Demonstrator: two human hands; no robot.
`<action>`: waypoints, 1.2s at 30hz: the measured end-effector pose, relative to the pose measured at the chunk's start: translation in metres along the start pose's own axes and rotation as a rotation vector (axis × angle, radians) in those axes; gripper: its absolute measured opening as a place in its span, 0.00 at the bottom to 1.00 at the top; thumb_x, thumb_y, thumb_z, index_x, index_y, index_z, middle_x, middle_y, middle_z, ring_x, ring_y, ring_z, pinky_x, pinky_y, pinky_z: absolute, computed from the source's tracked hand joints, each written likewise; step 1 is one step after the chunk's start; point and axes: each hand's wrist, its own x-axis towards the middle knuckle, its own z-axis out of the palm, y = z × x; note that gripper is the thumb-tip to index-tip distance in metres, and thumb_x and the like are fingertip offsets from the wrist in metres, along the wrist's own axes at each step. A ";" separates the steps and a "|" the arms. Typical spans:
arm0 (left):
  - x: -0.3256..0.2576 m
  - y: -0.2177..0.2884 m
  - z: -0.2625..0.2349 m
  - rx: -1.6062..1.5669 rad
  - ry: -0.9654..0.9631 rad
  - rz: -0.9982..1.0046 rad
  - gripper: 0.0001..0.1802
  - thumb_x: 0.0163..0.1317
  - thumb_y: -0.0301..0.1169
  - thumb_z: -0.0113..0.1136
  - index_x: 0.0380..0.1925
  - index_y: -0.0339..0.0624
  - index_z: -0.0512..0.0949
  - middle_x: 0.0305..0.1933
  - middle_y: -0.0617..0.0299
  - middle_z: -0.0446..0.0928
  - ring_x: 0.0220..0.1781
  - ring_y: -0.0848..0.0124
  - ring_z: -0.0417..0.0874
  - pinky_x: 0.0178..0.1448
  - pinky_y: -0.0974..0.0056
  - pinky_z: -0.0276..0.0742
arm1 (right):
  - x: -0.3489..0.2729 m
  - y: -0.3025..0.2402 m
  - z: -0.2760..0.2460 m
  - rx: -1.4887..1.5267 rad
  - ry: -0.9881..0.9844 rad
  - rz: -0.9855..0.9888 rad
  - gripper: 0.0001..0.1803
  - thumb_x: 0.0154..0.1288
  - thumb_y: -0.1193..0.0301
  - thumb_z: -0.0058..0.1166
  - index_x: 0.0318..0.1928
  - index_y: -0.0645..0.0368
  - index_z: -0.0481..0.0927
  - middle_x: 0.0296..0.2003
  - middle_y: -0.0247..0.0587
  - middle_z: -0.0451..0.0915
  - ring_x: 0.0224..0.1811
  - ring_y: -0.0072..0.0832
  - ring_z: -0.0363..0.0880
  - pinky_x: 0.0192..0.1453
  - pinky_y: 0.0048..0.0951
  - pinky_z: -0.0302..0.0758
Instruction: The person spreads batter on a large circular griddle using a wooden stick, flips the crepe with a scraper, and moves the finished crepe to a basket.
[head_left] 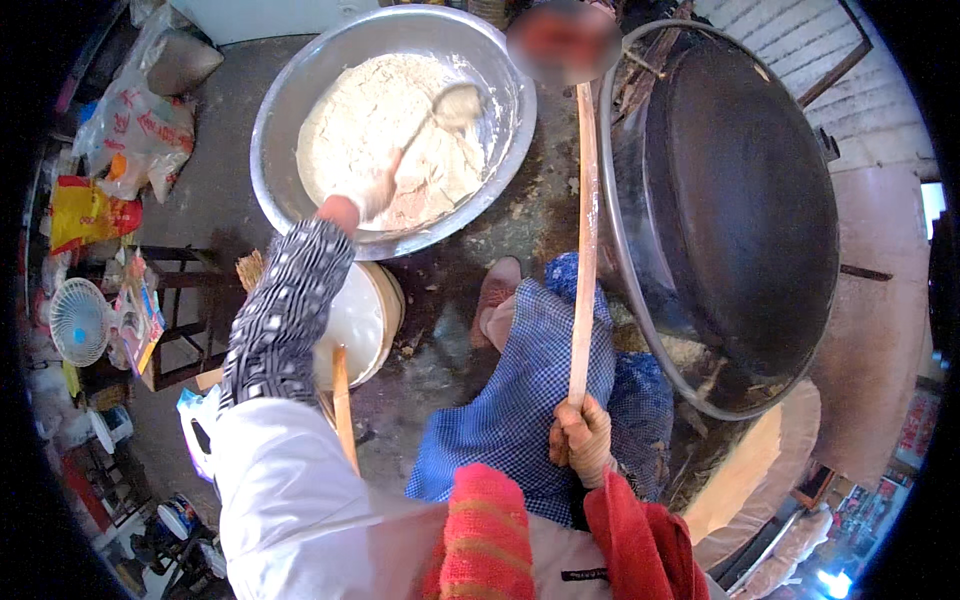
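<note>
A wide metal basin [268, 170] holds a heap of pale flour or meal [375, 100]. My left hand [374, 195], dusted white, reaches over its near edge. Its fingers close round the handle of a flour-coated ladle [458, 106], whose rounded head rests on the heap. Near my lap, my right hand [582, 440] is wrapped round the lower end of a long flat wooden stick [585, 240]. That stick runs away from me between the basin and a big round dark griddle pan [745, 200]; a blurred patch covers its far end.
Below my left forearm stands a bucket [392, 310] of whitish liquid with a wooden handle [343, 405] leaning in it. Plastic bags [140, 130], a yellow packet [90, 215] and a small fan [80, 320] are at the left. A round board [745, 470] lies near the griddle.
</note>
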 end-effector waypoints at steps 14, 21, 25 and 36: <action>-0.153 0.004 0.010 -0.769 -0.369 -0.079 0.22 0.69 0.32 0.52 0.62 0.53 0.61 0.24 0.62 0.69 0.21 0.78 0.71 0.17 0.72 0.66 | -0.007 0.003 -0.012 -0.029 -0.122 -0.124 0.06 0.71 0.68 0.49 0.38 0.58 0.71 0.16 0.35 0.72 0.11 0.22 0.70 0.11 0.22 0.64; -0.142 0.030 0.071 -2.097 -0.675 -0.008 0.11 0.70 0.30 0.54 0.49 0.56 0.67 0.27 0.70 0.64 0.20 0.84 0.63 0.16 0.80 0.58 | -0.026 0.011 -0.011 0.051 -0.136 -0.271 0.12 0.72 0.67 0.49 0.49 0.61 0.73 0.26 0.35 0.78 0.19 0.18 0.72 0.20 0.20 0.68; -0.145 0.073 0.133 -2.539 -1.086 0.194 0.11 0.73 0.44 0.50 0.38 0.51 0.71 0.18 0.74 0.58 0.13 0.84 0.54 0.14 0.78 0.53 | -0.040 -0.007 -0.019 0.141 -0.128 -0.253 0.20 0.76 0.58 0.43 0.55 0.62 0.72 0.22 0.28 0.70 0.16 0.13 0.62 0.19 0.16 0.60; -0.215 0.020 0.120 -2.361 -0.587 0.011 0.09 0.73 0.36 0.51 0.41 0.42 0.71 0.26 0.69 0.63 0.18 0.84 0.60 0.15 0.79 0.59 | -0.056 -0.001 -0.073 0.242 0.033 -0.392 0.07 0.71 0.70 0.50 0.44 0.58 0.69 0.19 0.37 0.75 0.16 0.24 0.73 0.19 0.25 0.70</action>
